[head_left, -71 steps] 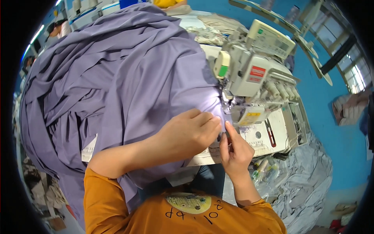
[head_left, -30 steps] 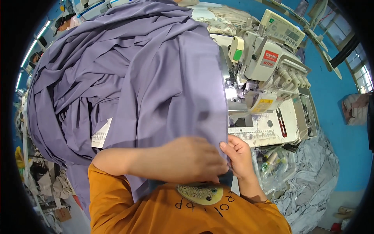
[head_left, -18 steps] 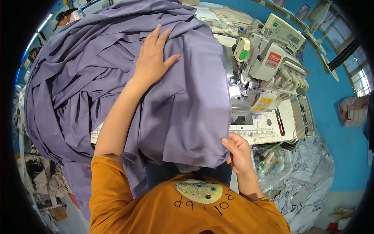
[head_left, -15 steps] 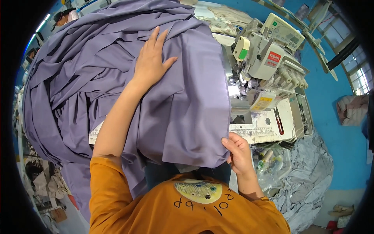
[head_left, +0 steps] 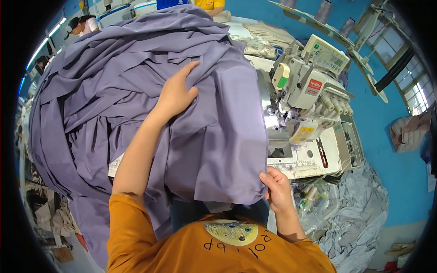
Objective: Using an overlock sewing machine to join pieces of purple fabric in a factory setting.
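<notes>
A blue-walled sewing workshop surrounds the counter (head_left: 300, 159), where a heap of purple fabric (head_left: 136, 104) spreads left of a white sewing machine (head_left: 309, 98). The left hand (head_left: 175, 95) presses on the cloth, its grip loosely clenched in the folds. The right hand (head_left: 275, 191) pinches the fabric's lower corner near the counter's edge.
</notes>
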Demonstrator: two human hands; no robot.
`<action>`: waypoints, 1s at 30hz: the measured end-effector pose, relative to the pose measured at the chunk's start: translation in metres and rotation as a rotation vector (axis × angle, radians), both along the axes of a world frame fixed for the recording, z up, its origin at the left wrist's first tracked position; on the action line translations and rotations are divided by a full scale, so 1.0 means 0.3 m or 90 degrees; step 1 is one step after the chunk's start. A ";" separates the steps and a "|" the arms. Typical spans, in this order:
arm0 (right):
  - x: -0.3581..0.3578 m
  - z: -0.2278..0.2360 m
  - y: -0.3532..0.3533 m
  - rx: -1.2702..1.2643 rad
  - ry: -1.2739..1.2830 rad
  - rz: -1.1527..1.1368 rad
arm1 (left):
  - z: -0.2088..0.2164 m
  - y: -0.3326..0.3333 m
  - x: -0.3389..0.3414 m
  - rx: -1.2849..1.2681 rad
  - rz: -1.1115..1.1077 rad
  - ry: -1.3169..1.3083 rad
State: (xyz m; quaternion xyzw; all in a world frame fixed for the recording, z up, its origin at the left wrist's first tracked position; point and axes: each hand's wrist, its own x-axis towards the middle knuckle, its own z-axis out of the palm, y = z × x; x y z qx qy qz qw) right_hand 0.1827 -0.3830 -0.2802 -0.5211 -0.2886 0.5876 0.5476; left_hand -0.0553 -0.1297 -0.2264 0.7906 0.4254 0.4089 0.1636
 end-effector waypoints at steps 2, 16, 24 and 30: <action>-0.001 -0.002 -0.002 0.005 -0.002 0.000 | -0.002 -0.011 -0.003 -0.037 -0.020 -0.002; -0.087 0.042 0.078 0.002 -0.018 0.148 | -0.031 -0.420 0.017 -0.191 -0.257 0.081; -0.207 -0.004 0.157 0.049 -0.127 0.190 | -0.211 -0.666 -0.008 0.069 -0.296 0.125; -0.198 -0.030 0.150 0.067 -0.063 0.154 | -0.443 -0.855 -0.219 0.245 0.025 0.052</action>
